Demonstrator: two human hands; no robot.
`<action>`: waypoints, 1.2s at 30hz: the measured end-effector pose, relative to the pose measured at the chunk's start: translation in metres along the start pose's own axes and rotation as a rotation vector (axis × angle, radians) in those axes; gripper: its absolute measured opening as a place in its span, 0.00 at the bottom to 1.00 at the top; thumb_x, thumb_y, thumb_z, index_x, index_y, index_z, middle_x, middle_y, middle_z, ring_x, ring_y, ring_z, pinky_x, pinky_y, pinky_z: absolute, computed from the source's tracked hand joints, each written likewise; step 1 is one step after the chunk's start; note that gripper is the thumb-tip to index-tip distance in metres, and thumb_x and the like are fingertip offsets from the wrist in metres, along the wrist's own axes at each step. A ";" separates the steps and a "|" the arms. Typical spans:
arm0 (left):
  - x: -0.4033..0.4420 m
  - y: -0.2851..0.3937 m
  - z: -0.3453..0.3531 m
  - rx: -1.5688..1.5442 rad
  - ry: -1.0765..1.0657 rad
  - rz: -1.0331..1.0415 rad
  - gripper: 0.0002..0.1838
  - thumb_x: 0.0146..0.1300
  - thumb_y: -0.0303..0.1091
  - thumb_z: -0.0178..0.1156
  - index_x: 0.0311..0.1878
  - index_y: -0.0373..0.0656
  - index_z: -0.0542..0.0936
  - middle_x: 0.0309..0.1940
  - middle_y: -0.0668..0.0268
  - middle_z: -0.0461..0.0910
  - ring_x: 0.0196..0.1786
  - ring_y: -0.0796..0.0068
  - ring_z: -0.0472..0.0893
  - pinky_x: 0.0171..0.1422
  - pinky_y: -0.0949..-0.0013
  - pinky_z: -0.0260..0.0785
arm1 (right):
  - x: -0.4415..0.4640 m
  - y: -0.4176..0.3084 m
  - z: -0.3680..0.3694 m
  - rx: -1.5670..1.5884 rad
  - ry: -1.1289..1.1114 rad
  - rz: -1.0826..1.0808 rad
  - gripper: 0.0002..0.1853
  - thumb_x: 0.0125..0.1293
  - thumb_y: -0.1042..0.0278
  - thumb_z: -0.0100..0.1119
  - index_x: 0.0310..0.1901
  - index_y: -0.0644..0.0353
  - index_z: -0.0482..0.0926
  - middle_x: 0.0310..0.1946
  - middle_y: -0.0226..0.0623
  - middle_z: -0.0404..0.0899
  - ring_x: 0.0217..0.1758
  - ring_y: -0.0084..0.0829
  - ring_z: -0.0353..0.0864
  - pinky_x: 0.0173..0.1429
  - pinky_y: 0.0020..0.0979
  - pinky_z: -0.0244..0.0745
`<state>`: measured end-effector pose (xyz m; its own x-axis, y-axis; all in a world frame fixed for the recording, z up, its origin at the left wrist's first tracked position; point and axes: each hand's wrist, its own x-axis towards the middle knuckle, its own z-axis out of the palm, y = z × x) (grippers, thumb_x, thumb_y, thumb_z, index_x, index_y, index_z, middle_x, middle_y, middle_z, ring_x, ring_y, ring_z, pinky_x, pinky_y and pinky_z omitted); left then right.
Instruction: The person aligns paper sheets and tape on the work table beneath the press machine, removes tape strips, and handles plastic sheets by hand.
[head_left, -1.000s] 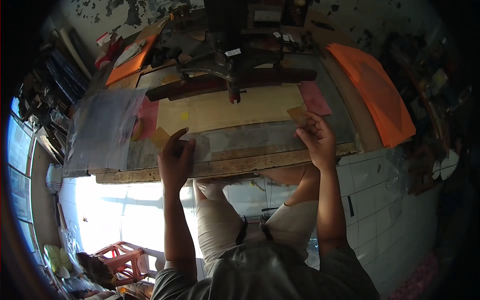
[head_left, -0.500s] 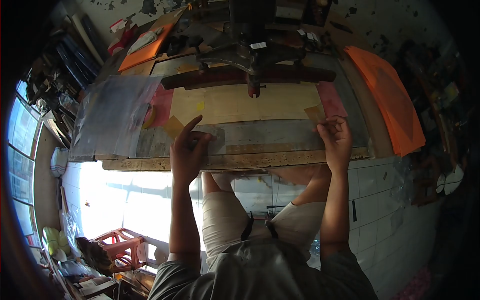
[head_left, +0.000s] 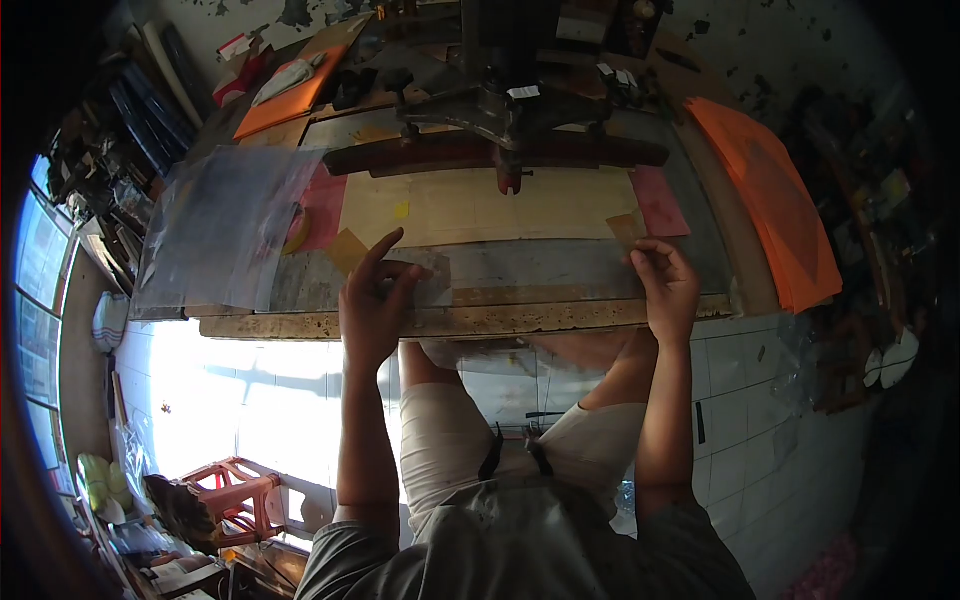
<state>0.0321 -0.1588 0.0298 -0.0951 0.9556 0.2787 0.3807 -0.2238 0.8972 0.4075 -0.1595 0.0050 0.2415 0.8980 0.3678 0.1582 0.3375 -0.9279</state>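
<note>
At the near side of the press bed [head_left: 510, 262], my left hand [head_left: 372, 305] is closed in a pinch, index finger extended. A clear plastic sheet [head_left: 436, 284] shows at its fingertips; most of its outline is too faint to follow. My right hand [head_left: 668, 290] pinches thumb against index finger at what looks like the sheet's other side. Beyond the hands lies a pale yellow board [head_left: 490, 205] with a small bright yellow patch [head_left: 402, 210] on it. Brown tape pieces [head_left: 347, 251] lie near both hands.
A dark metal press head [head_left: 500, 145] hangs over the board. Clear plastic sheets [head_left: 215, 230] are stacked left, orange sheets [head_left: 765, 200] right. Pink sheets [head_left: 660, 205] flank the board. A tape roll [head_left: 297, 232] lies left. A red stool [head_left: 240, 500] stands on the floor.
Both hands keep nearly the same pose; the right hand has lowered very slightly. The whole view has shifted a little to the left.
</note>
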 end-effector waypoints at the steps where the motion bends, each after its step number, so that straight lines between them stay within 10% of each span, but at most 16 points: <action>1: 0.000 0.000 0.000 -0.002 -0.001 -0.005 0.28 0.71 0.28 0.68 0.74 0.42 0.79 0.36 0.66 0.92 0.32 0.87 0.82 0.40 0.75 0.76 | 0.000 0.001 -0.001 0.002 -0.003 -0.005 0.10 0.77 0.76 0.66 0.55 0.68 0.83 0.44 0.32 0.88 0.47 0.21 0.87 0.56 0.24 0.79; 16: 0.000 0.000 0.003 0.090 0.051 0.042 0.26 0.70 0.31 0.70 0.71 0.43 0.81 0.35 0.63 0.92 0.37 0.81 0.88 0.44 0.71 0.79 | 0.000 -0.009 0.001 0.074 0.008 -0.053 0.25 0.70 0.84 0.69 0.67 0.66 0.74 0.56 0.39 0.81 0.50 0.25 0.88 0.57 0.26 0.81; 28: 0.000 0.006 0.004 0.109 0.042 0.018 0.26 0.71 0.31 0.69 0.71 0.43 0.80 0.35 0.64 0.92 0.39 0.81 0.88 0.48 0.71 0.78 | 0.002 0.004 -0.005 -0.023 -0.065 -0.178 0.10 0.75 0.82 0.64 0.55 0.67 0.82 0.57 0.38 0.83 0.50 0.27 0.88 0.58 0.28 0.82; 36: 0.001 0.003 0.003 0.069 0.053 0.075 0.24 0.74 0.34 0.67 0.72 0.45 0.80 0.36 0.66 0.91 0.38 0.81 0.85 0.46 0.70 0.77 | 0.003 -0.023 -0.030 -0.035 0.309 -0.169 0.11 0.79 0.73 0.62 0.57 0.65 0.85 0.55 0.33 0.84 0.41 0.19 0.85 0.39 0.22 0.76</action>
<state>0.0357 -0.1581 0.0315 -0.1118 0.9250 0.3633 0.4505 -0.2786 0.8482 0.4330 -0.1730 0.0292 0.4864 0.7010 0.5215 0.2521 0.4589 -0.8520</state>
